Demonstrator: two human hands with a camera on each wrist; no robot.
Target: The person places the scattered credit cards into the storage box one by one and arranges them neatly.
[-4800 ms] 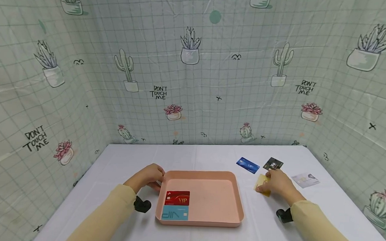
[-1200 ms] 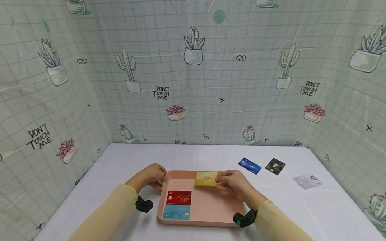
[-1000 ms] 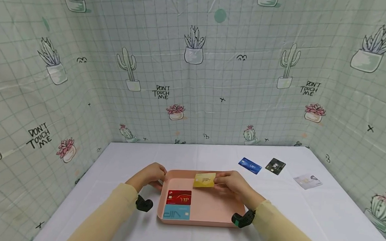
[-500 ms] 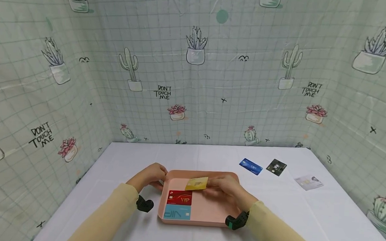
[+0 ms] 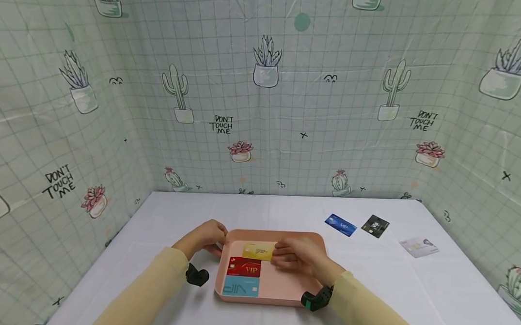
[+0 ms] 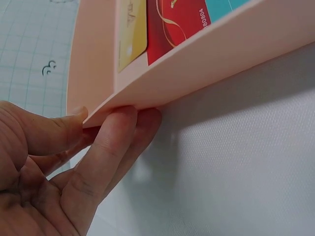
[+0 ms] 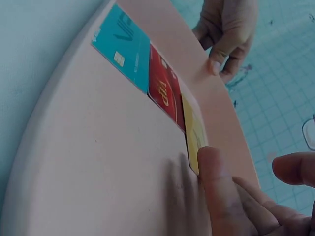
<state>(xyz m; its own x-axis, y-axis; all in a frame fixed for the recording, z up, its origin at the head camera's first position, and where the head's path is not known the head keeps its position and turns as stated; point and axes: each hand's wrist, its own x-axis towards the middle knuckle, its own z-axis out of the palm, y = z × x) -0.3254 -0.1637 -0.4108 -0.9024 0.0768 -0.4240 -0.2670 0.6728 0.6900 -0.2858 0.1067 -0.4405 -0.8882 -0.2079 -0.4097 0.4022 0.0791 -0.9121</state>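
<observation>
My left hand [image 5: 205, 237] pinches the left rim of a pink tray [image 5: 290, 290], thumb on the rim and fingers against the outer wall in the left wrist view. Inside, on the left, a yellow card [image 5: 256, 251] lies behind a red VIP card [image 5: 244, 267], and a light blue card [image 5: 240, 286] lies in front of the red one. My right hand [image 5: 297, 256] is over the tray, a fingertip [image 7: 210, 156] at the yellow card's right end. Its thumb stands apart from the card in the right wrist view.
On the white table [image 5: 369, 274], right of the tray, lie a blue card [image 5: 340, 224], a black card [image 5: 375, 226] and a pale silver card [image 5: 419, 247]. A cloth [image 5: 280, 110] printed with cacti hangs behind and at both sides.
The right hand picked up the yellow card from the table at right and brought it left into the tray. Tilted half a second ago, it now lies behind the red card. The left hand kept its place.
</observation>
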